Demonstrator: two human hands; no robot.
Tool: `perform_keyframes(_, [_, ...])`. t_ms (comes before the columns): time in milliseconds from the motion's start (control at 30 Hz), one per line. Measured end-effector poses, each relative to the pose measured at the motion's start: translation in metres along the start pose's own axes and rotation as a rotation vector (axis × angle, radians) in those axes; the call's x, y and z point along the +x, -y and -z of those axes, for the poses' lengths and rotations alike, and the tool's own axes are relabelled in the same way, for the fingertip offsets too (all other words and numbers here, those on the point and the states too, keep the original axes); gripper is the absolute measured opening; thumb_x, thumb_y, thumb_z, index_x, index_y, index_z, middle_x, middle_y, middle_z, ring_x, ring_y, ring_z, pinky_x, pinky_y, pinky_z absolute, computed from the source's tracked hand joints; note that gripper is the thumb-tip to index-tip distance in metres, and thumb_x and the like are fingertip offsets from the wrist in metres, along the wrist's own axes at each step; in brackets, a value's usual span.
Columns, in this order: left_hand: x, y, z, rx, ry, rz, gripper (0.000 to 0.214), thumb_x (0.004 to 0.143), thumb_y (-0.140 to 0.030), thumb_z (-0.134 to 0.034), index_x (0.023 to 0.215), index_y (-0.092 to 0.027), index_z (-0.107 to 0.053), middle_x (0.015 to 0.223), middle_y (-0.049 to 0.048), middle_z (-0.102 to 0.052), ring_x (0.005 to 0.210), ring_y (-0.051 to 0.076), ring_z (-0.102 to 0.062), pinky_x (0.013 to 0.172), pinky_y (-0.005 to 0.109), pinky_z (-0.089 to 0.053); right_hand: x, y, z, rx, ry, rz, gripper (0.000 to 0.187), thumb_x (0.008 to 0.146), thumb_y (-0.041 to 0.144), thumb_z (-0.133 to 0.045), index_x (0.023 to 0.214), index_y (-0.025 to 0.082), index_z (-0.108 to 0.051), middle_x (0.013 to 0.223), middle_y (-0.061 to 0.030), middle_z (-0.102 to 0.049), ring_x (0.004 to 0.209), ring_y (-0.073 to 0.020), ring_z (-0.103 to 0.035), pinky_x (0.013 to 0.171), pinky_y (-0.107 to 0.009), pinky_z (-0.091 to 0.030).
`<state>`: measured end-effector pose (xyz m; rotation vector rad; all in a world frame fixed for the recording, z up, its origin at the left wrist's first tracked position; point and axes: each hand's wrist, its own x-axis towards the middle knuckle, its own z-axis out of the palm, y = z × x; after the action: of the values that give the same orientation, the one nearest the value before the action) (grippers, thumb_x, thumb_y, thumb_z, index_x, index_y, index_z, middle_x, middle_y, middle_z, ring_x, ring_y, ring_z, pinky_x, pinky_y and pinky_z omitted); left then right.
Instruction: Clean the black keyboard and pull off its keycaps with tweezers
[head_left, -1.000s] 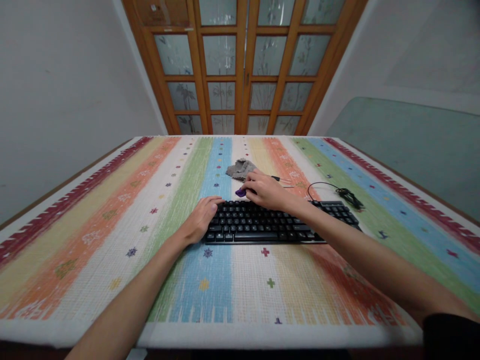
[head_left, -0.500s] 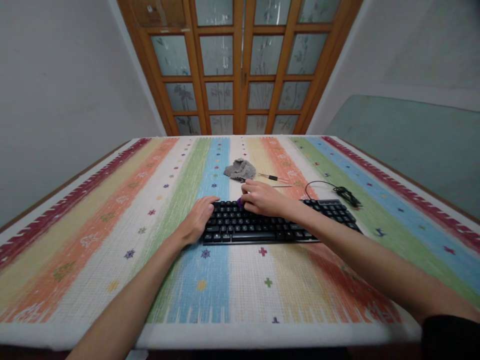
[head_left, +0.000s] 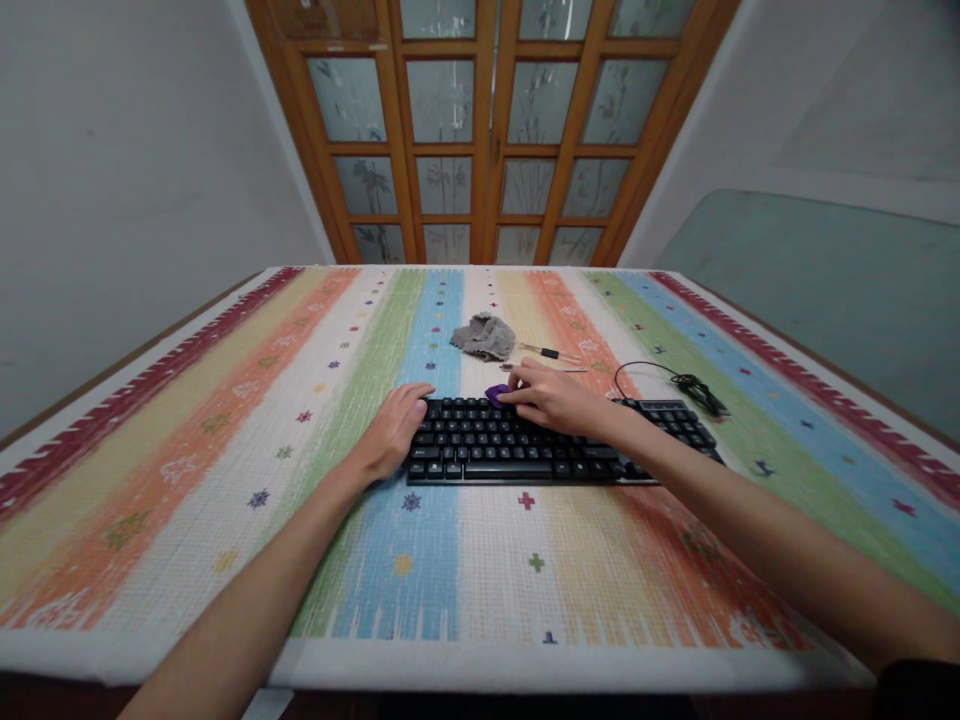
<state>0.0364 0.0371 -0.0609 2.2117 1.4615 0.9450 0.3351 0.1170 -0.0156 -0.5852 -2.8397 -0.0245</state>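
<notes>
Head view, looking fwd & down: black keyboard (head_left: 491, 440) lies flat on the desk (head_left: 187, 560), long side facing the person, space bar on the near side. Right hand (head_left: 551, 397) reaches in over the keyboard, forearm crossing its R part, black sleeve (head_left: 915, 690) just showing at the frame's bottom R corner. Its fingers are closed on a small purple wad (head_left: 496, 394), pinched at the keyboard's far edge, approx. at the top key row & a bit L of ctr. Wad's partly hidden by the fingertips, so can't tell exactly what it is.

Left hand (head_left: 396, 425) is at the keyboard's L end, fingers pointing fwd along the far L corner; can't tell if they grip the edge or just rest there.

Beyond the keyboard: crumpled grey cloth (head_left: 484, 338), w/ a thin tool w/ black middle (head_left: 550, 353) just R of it & a slim metal rod (head_left: 564, 370) btwn that tool & the right hand. Bundled black cable (head_left: 701, 393) sits near the keyboard's far R corner. Desk has a striped multicolour cover; wood-framed glass doors (head_left: 491, 150) at the back.
</notes>
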Motion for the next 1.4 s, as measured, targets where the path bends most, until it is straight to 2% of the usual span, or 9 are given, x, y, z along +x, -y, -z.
perform_keyframes(167, [0.000, 0.001, 0.000, 0.018, -0.005, 0.003, 0.063, 0.106, -0.053, -0.016, 0.134, -0.014, -0.056, 0.139, 0.0153, -0.057, 0.134, 0.028, -0.049, 0.120, 0.052, -0.033, -0.001, -0.002, 0.008, -0.005, -0.010, 0.006, 0.023, 0.093, 0.014, -0.059, 0.103, 0.019, -0.078, 0.097, -0.0103, -0.063, 0.093, -0.0237, -0.054, 0.082, -0.037, -0.047])
perform_keyframes(333, [0.000, 0.002, 0.000, 0.021, -0.004, 0.006, 0.064, 0.105, -0.054, -0.016, 0.134, -0.014, -0.057, 0.140, 0.0153, -0.055, 0.135, 0.028, -0.048, 0.121, 0.053, -0.032, -0.007, -0.008, 0.015, 0.004, -0.098, -0.074, 0.029, 0.095, 0.015, -0.055, 0.113, 0.019, -0.077, 0.098, -0.0112, -0.064, 0.095, -0.0243, -0.055, 0.084, -0.038, -0.048])
perform_keyframes(567, [-0.001, 0.003, -0.001, 0.017, 0.002, -0.003, 0.062, 0.106, -0.054, -0.017, 0.135, -0.015, -0.056, 0.142, 0.0146, -0.054, 0.136, 0.027, -0.047, 0.121, 0.052, -0.031, -0.021, -0.008, 0.010, 0.012, 0.028, -0.032, 0.028, 0.092, 0.013, -0.061, 0.112, 0.023, -0.078, 0.099, -0.0099, -0.064, 0.092, -0.0228, -0.056, 0.082, -0.037, -0.048])
perform_keyframes(667, [-0.002, 0.003, -0.001, 0.022, 0.006, -0.002, 0.062, 0.106, -0.054, -0.017, 0.136, -0.015, -0.055, 0.142, 0.0147, -0.054, 0.137, 0.027, -0.047, 0.122, 0.051, -0.030, -0.022, -0.008, 0.013, 0.014, 0.011, -0.053, 0.027, 0.091, 0.014, -0.062, 0.108, 0.024, -0.079, 0.097, -0.0096, -0.064, 0.092, -0.0235, -0.056, 0.083, -0.038, -0.047])
perform_keyframes(833, [-0.001, 0.004, -0.001, 0.026, 0.003, 0.008, 0.064, 0.105, -0.055, -0.016, 0.136, -0.016, -0.056, 0.142, 0.0143, -0.054, 0.136, 0.028, -0.047, 0.121, 0.052, -0.031, -0.022, -0.010, 0.016, 0.040, -0.082, -0.142, 0.031, 0.094, 0.017, -0.056, 0.115, 0.025, -0.078, 0.098, -0.0098, -0.063, 0.092, -0.0242, -0.056, 0.081, -0.038, -0.047])
perform_keyframes(1033, [-0.002, 0.004, -0.001, 0.022, 0.007, -0.005, 0.060, 0.106, -0.052, -0.019, 0.136, -0.016, -0.056, 0.142, 0.0139, -0.054, 0.137, 0.027, -0.047, 0.121, 0.052, -0.031, -0.031, -0.012, 0.012, 0.064, -0.016, -0.121, 0.026, 0.092, 0.015, -0.059, 0.104, 0.023, -0.080, 0.094, -0.0089, -0.065, 0.091, -0.0231, -0.057, 0.084, -0.037, -0.047])
perform_keyframes(1133, [-0.003, 0.002, -0.001, 0.020, 0.005, -0.007, 0.060, 0.106, -0.051, -0.019, 0.136, -0.015, -0.055, 0.142, 0.0141, -0.054, 0.137, 0.027, -0.047, 0.122, 0.050, -0.031, -0.032, -0.011, 0.016, 0.076, -0.029, -0.153, 0.025, 0.092, 0.015, -0.057, 0.101, 0.021, -0.080, 0.095, -0.0095, -0.065, 0.091, -0.0238, -0.058, 0.084, -0.038, -0.047])
perform_keyframes(1267, [-0.002, 0.001, -0.001, 0.020, 0.010, -0.005, 0.062, 0.106, -0.052, -0.018, 0.135, -0.013, -0.056, 0.141, 0.0151, -0.055, 0.136, 0.027, -0.048, 0.121, 0.050, -0.032, -0.033, -0.010, 0.020, 0.082, -0.096, -0.211, 0.028, 0.092, 0.016, -0.055, 0.108, 0.020, -0.078, 0.098, -0.0108, -0.065, 0.093, -0.0253, -0.059, 0.084, -0.038, -0.047])
perform_keyframes(1400, [-0.002, 0.000, -0.002, 0.022, 0.012, 0.007, 0.060, 0.105, -0.052, -0.018, 0.135, -0.017, -0.056, 0.141, 0.0131, -0.055, 0.136, 0.027, -0.048, 0.121, 0.051, -0.031, -0.039, -0.012, 0.014, 0.041, -0.065, -0.196, 0.027, 0.090, 0.017, -0.057, 0.103, 0.021, -0.079, 0.096, -0.0104, -0.065, 0.093, -0.0257, -0.058, 0.084, -0.040, -0.047])
